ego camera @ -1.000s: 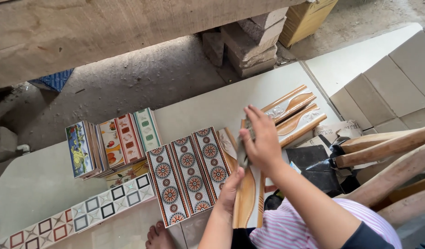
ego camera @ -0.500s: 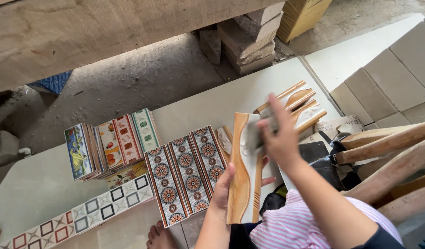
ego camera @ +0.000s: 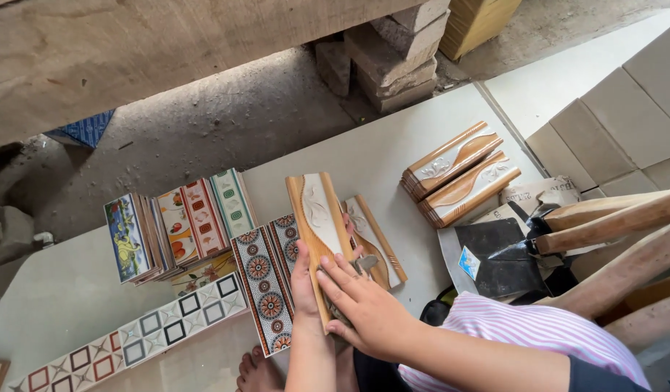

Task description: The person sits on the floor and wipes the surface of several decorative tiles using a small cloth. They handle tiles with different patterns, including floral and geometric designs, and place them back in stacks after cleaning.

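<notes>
Both hands, left hand (ego camera: 303, 279) and right hand (ego camera: 367, 308), grip an upright border tile (ego camera: 319, 225) over the patterned tiles (ego camera: 266, 287) on the counter (ego camera: 364, 156); tile stacks (ego camera: 175, 229) lie left, two moulded tiles (ego camera: 460, 173) right, tool handles (ego camera: 603, 218) farther right

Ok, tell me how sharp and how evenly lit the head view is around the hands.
Head view: soft, even daylight with no hard shadows; the left hand, right hand and the brown-edged tile they hold are sharp, without motion blur. The pale table shows no glare. The wooden beam along the top is slightly soft.
</notes>
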